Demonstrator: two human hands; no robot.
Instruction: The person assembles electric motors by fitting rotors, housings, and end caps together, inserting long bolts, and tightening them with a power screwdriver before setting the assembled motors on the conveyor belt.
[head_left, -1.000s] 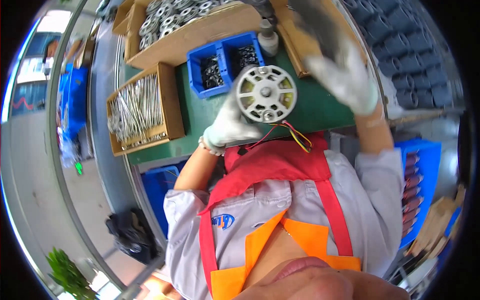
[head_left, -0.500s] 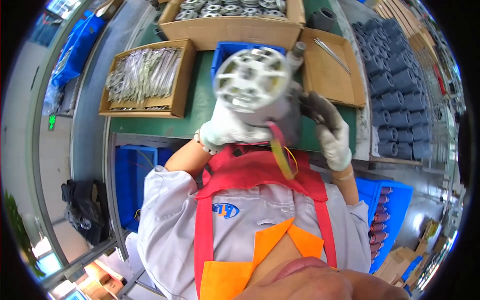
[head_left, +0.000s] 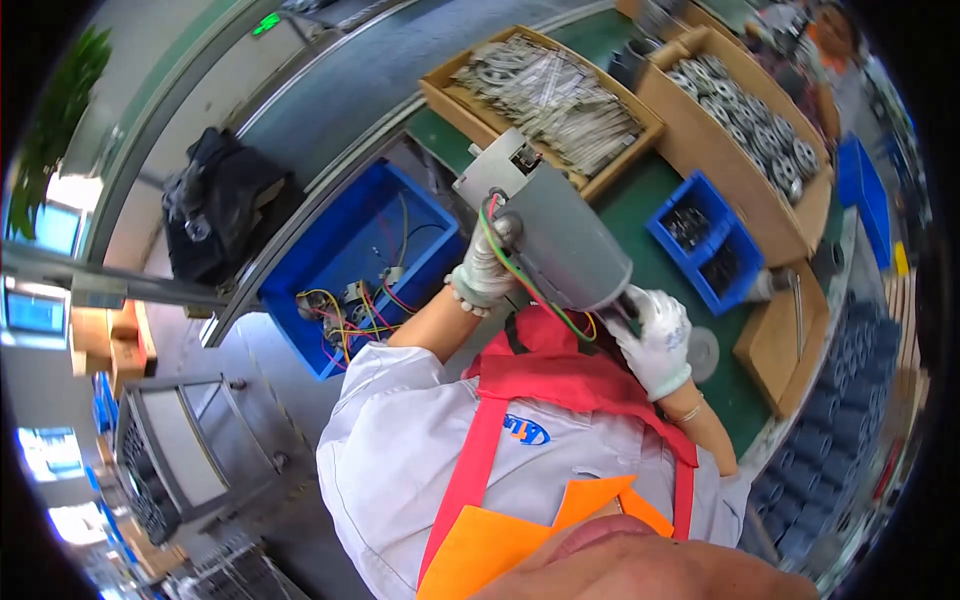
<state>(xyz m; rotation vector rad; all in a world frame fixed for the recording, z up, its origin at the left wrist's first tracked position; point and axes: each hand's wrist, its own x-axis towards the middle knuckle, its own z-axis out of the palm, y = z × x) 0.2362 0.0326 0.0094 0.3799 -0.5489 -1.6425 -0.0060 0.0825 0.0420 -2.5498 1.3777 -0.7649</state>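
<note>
In front of my chest I hold a motor with a smooth grey cylindrical housing (head_left: 572,245) and a pale end part (head_left: 496,170), lying tilted above the bench's edge. My left hand (head_left: 483,266), in a white glove, grips it near the joint of the housing and the end part. Pink, green and yellow wires (head_left: 533,291) come out there and run along the near side. My gloved right hand (head_left: 655,343) is closed at the lower right rim of the housing; some of its fingertips are hidden. Beside it, a flat grey disc (head_left: 703,353) lies on the bench.
Beyond the motor stand a carton of metal strips (head_left: 560,95), a carton of metal discs (head_left: 752,120) and a blue divided bin (head_left: 707,240). A blue crate (head_left: 370,270) with wired parts sits at the left. Grey cylinders (head_left: 830,410) are stacked at the right, past an open carton (head_left: 790,340).
My view has turned toward the left. The motor has tipped from showing its slotted end to lying with its side up, end part to the left. My right hand has come onto its rim.
</note>
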